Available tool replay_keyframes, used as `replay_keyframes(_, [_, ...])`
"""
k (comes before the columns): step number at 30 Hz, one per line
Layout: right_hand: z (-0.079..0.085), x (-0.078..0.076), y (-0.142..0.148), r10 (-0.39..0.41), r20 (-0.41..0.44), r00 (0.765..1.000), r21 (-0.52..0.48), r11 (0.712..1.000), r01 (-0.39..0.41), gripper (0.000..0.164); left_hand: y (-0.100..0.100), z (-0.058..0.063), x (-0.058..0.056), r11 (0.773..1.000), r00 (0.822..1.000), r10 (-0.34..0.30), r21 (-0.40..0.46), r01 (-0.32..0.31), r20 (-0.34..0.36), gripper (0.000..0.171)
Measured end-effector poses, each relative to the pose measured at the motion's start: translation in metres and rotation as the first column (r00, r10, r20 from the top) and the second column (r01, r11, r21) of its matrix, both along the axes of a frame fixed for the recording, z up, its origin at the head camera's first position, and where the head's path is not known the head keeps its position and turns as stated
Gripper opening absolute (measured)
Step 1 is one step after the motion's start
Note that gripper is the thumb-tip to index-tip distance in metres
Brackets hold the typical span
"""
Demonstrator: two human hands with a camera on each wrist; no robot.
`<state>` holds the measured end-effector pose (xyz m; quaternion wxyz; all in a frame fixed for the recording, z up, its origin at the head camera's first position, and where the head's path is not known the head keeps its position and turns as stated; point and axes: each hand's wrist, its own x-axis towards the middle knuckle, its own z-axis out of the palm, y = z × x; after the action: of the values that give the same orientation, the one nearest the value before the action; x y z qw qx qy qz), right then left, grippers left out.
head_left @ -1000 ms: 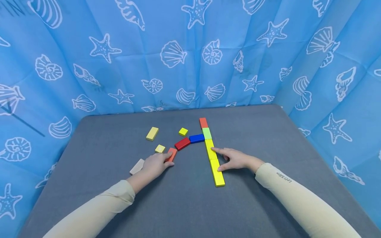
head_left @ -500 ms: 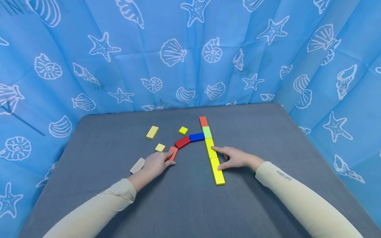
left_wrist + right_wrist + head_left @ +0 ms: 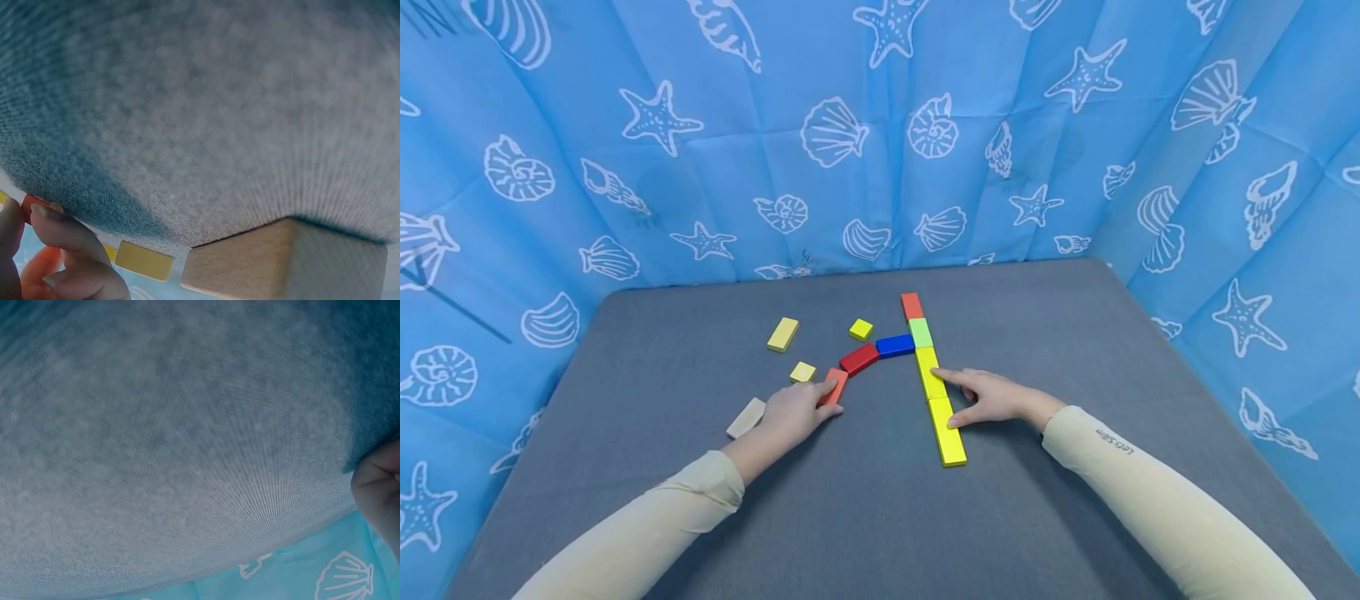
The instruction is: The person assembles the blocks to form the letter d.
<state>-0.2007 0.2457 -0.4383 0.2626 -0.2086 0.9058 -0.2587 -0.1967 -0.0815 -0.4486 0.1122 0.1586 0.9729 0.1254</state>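
Note:
In the head view, my left hand (image 3: 788, 412) holds an orange block (image 3: 835, 385) between thumb and index finger, flat on the table. That block's far end is right at a red block (image 3: 859, 359), which leads to a blue block (image 3: 896, 346). The blue one meets a straight column: a red-orange block (image 3: 912, 306), a light green block (image 3: 920, 332) and two yellow blocks (image 3: 932, 375) end to end. My right hand (image 3: 996, 400) reaches in from the right, its index finger touching the upper yellow block and its thumb at the lower yellow block (image 3: 948, 433).
Left of the chain lie a pale wooden block (image 3: 746, 418), a tan-yellow block (image 3: 783, 334) and two small yellow squares (image 3: 861, 329), (image 3: 802, 372). A grey cloth covers the table (image 3: 865, 517). A blue shell-patterned curtain (image 3: 850, 200) surrounds its far side and both flanks.
Both hands keep their places on the blocks. The whole head view has shifted very slightly; the blocks' layout looks the same.

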Motion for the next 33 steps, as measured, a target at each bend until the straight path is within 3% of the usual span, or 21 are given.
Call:
replay_keyframes(10, [-0.001, -0.001, -0.003, -0.005, 0.003, 1.0, 0.012, 1.0, 0.005, 0.086, -0.002, 0.0, 0.001, 1.0, 0.999, 0.027, 0.015, -0.027, 0.03, 0.063])
replay_keyframes(17, [0.0, 0.001, -0.004, 0.004, -0.004, 1.0, 0.008, 1.0, -0.004, 0.086, -0.011, 0.001, 0.003, 0.995, 0.998, 0.042, 0.094, -0.046, 0.043, 0.068])
replay_keyframes(22, [-0.001, 0.001, -0.003, 0.004, -0.011, 1.0, 0.014, 1.0, -0.004, 0.086, -0.03, 0.006, 0.008, 0.989, 0.999, 0.046, 0.14, -0.049, 0.026, 0.064])
replay_keyframes(33, [-0.003, -0.001, 0.0, 0.002, -0.022, 1.0, 0.006, 1.0, -0.002, 0.087, -0.092, 0.027, 0.018, 0.974, 0.995, 0.095, 0.207, -0.089, -0.016, 0.056])
